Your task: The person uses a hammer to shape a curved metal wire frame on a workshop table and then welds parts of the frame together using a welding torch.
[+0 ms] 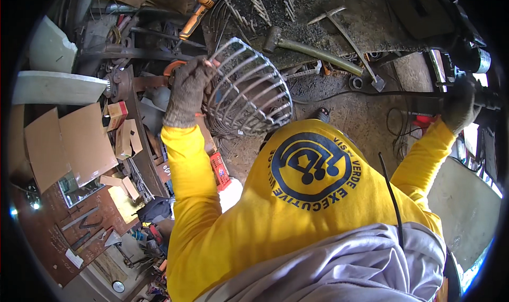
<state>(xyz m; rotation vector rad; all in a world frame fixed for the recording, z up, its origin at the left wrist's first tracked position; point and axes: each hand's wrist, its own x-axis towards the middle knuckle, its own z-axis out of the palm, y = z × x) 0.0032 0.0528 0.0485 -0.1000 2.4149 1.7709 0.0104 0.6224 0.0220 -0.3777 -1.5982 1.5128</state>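
My left hand [192, 82], in a brown knit glove, is closed on the rim of a round cage-like basket of grey metal rods [254, 90]. The basket is tilted, its ribs curving down toward a coil of thin wire [225, 124]. Far to the right, my right hand [460, 105], also gloved, is at a dark object [485, 98] by the picture's edge. Its fingers look curled against that object, whose kind I cannot make out. A dark cable [392, 93] runs across toward this hand. Both arms wear yellow sleeves.
On the dark workbench [366, 16] lie a sledgehammer [318, 50], a chipping hammer [352, 42], several twisted metal rods [257, 5] and an orange power tool [199, 10]. A vise [124, 85] stands left. Cardboard [79, 143] and assorted tools crowd the left side.
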